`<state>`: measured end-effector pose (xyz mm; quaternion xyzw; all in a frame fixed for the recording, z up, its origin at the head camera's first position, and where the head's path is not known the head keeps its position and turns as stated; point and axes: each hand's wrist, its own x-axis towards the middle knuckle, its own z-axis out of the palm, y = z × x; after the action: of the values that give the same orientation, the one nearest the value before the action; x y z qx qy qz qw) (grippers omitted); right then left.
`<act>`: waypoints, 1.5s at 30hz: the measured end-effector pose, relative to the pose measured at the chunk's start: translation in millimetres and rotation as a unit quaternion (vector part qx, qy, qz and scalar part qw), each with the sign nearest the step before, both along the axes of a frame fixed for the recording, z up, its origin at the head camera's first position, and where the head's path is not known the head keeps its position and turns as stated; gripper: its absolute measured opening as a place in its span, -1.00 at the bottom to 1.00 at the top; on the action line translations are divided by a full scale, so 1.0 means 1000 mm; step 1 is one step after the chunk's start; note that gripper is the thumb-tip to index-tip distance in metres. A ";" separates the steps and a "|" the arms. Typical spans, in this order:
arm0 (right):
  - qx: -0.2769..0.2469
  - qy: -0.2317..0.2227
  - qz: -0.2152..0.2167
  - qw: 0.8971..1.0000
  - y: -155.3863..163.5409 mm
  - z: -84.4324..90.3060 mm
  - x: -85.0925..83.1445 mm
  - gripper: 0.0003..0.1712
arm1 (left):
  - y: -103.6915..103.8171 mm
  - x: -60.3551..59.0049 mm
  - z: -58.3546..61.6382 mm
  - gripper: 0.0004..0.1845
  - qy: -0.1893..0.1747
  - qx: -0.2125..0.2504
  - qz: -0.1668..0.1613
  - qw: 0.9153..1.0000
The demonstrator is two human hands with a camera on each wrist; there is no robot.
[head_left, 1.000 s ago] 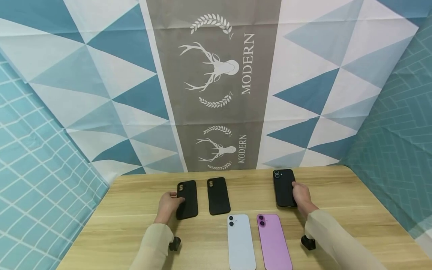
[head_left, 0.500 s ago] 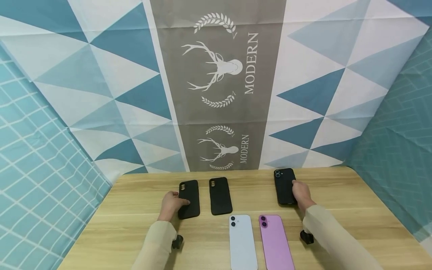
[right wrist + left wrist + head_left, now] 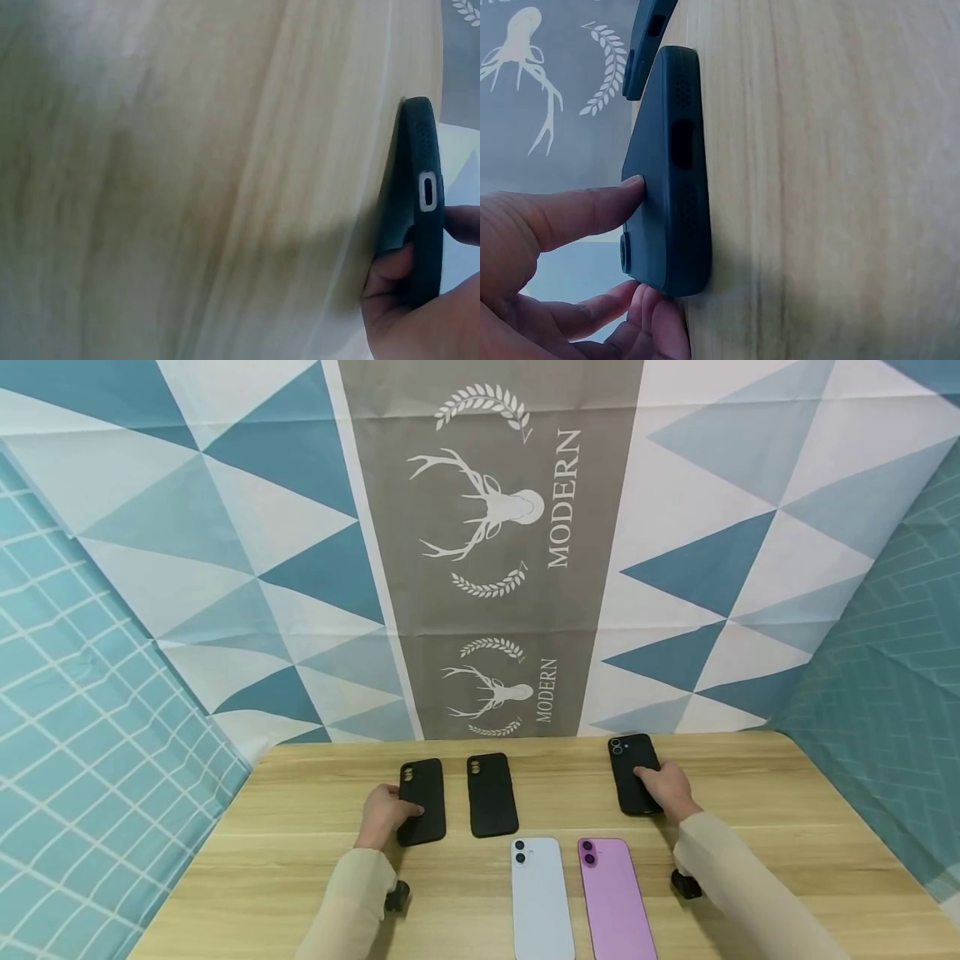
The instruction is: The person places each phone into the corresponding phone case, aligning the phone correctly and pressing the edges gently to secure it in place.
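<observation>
At the table's left, my left hand (image 3: 384, 817) holds a black phone case (image 3: 424, 795); tan shows through its camera cutout. In the left wrist view the thumb (image 3: 585, 217) lies on the case's back and the other fingers are at its long edge. On the right, my right hand (image 3: 667, 789) grips a phone in a black case (image 3: 627, 777). Its thumb is on the back, and fingers curl under the phone (image 3: 426, 150), which tilts off the table in the right wrist view. A metal-rimmed port shows in its end.
A second black phone case (image 3: 492, 797) lies right of the left hand's case. Nearer the front lie a white phone (image 3: 542, 893) and a pink phone (image 3: 615, 893), side by side on the wooden table (image 3: 277, 852). Patterned cloth (image 3: 487, 568) hangs behind.
My right thumb has slid further left over the back of the cased phone. The left hand and its case stay nearly in place; the whole view has shifted slightly.
</observation>
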<state>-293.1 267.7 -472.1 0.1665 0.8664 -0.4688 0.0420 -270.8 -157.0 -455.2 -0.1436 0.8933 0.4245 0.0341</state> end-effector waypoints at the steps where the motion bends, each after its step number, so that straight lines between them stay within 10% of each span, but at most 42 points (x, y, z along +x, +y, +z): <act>1: 0.011 0.001 0.002 1.000 0.000 0.000 0.000 -0.26 | 0.000 0.000 0.000 -0.32 -0.001 -0.004 0.001 1.000; 19: 0.220 0.047 0.056 0.973 -0.009 0.008 0.004 -0.21 | 0.004 -0.004 0.001 -0.35 0.000 -0.031 -0.001 1.000; 45: 0.278 -0.008 0.071 0.958 -0.013 0.010 0.013 -0.28 | 0.008 -0.002 0.004 -0.41 -0.003 -0.062 -0.007 0.998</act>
<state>-280.3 254.7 -461.6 0.1136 0.9718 -0.2036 0.0346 -272.4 -149.2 -450.7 -0.1402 0.9187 0.3679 0.0312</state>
